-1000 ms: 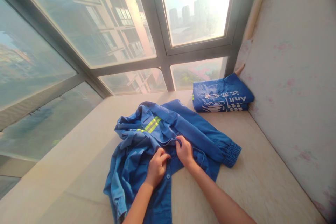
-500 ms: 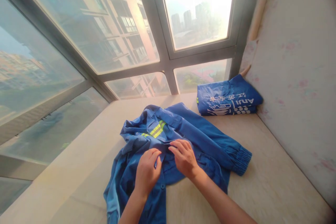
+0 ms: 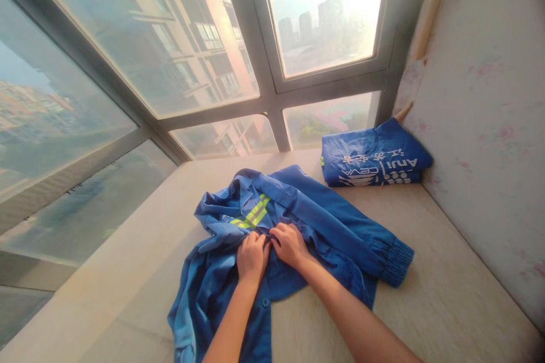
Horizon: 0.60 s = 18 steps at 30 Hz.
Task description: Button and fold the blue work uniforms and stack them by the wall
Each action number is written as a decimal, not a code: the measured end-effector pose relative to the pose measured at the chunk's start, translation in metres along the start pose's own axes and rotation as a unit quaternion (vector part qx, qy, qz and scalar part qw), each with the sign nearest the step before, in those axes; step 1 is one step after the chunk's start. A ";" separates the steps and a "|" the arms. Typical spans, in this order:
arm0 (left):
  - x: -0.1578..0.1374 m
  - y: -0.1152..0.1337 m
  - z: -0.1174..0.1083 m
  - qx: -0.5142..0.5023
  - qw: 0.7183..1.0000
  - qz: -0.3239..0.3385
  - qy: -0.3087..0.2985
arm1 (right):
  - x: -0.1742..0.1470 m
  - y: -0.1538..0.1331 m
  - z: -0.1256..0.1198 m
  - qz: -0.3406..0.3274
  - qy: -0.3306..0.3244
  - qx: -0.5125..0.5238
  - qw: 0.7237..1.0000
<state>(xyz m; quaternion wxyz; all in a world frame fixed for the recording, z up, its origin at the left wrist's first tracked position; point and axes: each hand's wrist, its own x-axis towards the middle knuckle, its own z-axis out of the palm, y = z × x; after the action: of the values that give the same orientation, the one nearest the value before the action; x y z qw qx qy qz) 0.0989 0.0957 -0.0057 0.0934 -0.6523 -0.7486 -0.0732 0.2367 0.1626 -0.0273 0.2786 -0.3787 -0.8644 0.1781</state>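
I have the blue cloth jacket with yellow-grey reflective stripes spread at lower centre; left hand and right hand pinch its front edges; I'd judge partway: edges meet there, round blue button unfastened, front below parted; folded blue white-printed garment centre right, on cream tabletop.

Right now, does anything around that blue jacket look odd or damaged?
The wallpaper beside the window frame has a ragged-looking edge and may be peeling, unlike the smoother stretch farther right. The blue jacket is rumpled, but I see no spill or tear.
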 end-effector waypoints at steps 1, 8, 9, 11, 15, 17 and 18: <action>0.003 -0.001 0.001 -0.011 1.000 0.002 0.002 | 0.000 -0.001 -0.001 -0.005 -0.004 -0.010 1.000; 0.014 -0.012 0.012 -0.082 0.996 0.039 0.005 | 0.002 -0.005 -0.001 -0.010 -0.017 -0.057 0.998; 0.014 -0.013 0.012 -0.092 0.995 0.045 0.004 | 0.002 -0.006 0.001 -0.009 -0.018 -0.059 0.998; 0.013 -0.014 0.012 -0.111 0.992 0.056 0.003 | 0.002 -0.006 0.004 -0.005 -0.021 -0.064 0.998; 0.013 -0.015 0.010 -0.142 0.988 0.065 0.004 | 0.001 -0.005 0.008 -0.007 -0.028 -0.072 0.997; 0.013 -0.016 0.008 -0.154 0.986 0.072 0.002 | 0.001 -0.004 0.008 -0.012 -0.031 -0.071 0.997; 0.013 -0.017 0.007 -0.159 0.984 0.076 -0.001 | 0.001 -0.003 0.008 -0.013 -0.032 -0.069 0.997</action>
<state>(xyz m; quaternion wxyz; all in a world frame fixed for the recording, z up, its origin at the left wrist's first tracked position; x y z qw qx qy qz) 0.0804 0.1073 -0.0097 -0.0068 -0.7135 -0.6761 -0.1836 0.2295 0.1608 -0.0317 0.2266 -0.3797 -0.8880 0.1263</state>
